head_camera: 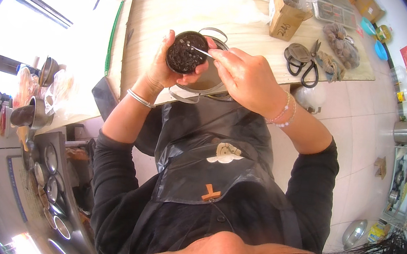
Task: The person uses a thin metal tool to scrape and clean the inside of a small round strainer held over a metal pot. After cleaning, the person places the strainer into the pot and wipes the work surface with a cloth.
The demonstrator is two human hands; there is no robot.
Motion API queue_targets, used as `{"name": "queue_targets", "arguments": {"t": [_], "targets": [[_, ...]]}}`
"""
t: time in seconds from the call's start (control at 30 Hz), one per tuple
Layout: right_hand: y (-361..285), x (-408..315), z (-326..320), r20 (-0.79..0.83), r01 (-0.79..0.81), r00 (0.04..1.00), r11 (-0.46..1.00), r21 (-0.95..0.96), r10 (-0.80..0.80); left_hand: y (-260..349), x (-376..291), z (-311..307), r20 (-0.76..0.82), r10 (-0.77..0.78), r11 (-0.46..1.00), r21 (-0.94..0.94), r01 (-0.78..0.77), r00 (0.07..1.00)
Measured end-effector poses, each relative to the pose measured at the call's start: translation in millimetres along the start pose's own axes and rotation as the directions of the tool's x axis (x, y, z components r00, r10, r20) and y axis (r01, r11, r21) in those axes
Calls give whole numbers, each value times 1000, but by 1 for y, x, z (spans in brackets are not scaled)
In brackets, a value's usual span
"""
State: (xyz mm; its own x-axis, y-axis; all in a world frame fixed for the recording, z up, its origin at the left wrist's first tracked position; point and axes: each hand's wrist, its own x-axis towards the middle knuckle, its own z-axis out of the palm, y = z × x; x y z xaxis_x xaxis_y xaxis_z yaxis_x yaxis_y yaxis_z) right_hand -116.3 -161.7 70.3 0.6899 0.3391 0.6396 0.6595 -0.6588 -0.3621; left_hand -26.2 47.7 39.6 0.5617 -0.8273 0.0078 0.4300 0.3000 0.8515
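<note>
My left hand [161,64] holds up a round, black-rimmed piece [181,55] with a dark, rough face and a few pale specks; whether it is a dish or a disc I cannot tell. In my right hand [245,77] is a thin, pale metal tool [202,51], pinched between thumb and fingers, its tip touching the dark face. Below both hands a metal pot with two loop handles [213,90] stands at the edge of the wooden table [164,6]. My left hand partly hides it, and its contents are unclear.
Right of the pot lie black-handled scissors [311,64], a round dark lid-like object [299,53], a cloth [330,68] and a plastic bag with lumpy contents [342,47]. A cardboard box [285,21] stands behind. A green strip [112,41] lies left; metal bowls [51,158] sit lower left.
</note>
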Motion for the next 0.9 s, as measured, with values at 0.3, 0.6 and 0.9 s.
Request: {"name": "queue_targets", "arguments": {"t": [0.3, 0.6, 0.9], "targets": [[0, 6, 4, -14, 27, 1000, 999, -23, -27, -3, -2, 8, 25, -89, 981, -172, 92, 996], [-1, 6, -1, 8, 26, 1000, 998, -50, -26, -9, -1, 5, 36, -116, 978, -170, 121, 993], [-11, 9, -12, 87, 14, 996, 994, -110, -5, -13, -1, 9, -67, -6, 991, 136, 16, 998]]}}
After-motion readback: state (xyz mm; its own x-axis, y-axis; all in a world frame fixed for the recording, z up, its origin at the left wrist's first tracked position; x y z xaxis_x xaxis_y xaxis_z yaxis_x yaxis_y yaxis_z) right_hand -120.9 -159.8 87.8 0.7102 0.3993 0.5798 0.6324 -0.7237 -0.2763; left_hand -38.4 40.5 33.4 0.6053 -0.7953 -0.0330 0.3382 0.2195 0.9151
